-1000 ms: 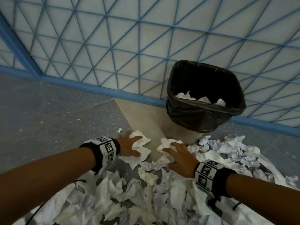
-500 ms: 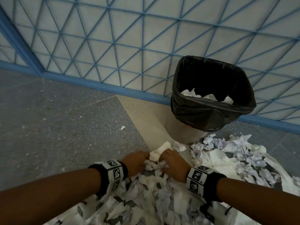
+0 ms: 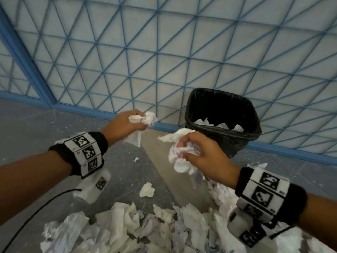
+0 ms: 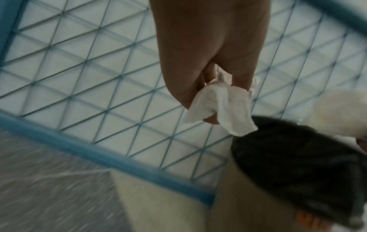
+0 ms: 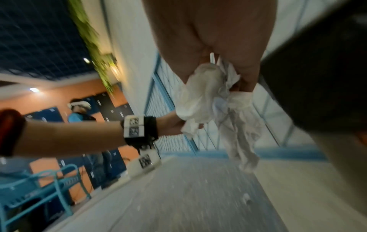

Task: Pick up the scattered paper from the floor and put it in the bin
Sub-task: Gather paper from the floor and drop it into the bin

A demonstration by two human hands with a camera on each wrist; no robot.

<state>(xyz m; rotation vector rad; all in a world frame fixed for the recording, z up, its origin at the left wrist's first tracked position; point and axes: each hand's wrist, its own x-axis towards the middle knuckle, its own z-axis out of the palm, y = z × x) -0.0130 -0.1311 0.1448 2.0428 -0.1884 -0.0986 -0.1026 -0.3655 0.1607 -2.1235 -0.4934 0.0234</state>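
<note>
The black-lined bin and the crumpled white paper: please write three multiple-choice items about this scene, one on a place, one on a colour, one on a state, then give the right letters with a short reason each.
1. Where does the bin with the black plastic liner stand?
A. against the blue lattice wall
B. on a chair
C. behind the person

2. What colour is the lattice wall?
A. red
B. blue
C. green

3. What are the two hands doing?
A. both lie flat on the floor
B. both hang open with nothing in them
C. each grips crumpled white paper

Answers:
1 A: the bin stands on the floor at the foot of the wall.
2 B: its bars and frame are blue.
3 C: the left hand grips a wad of crumpled white paper, and the right hand grips a bigger bunch, both raised above the floor.
</note>
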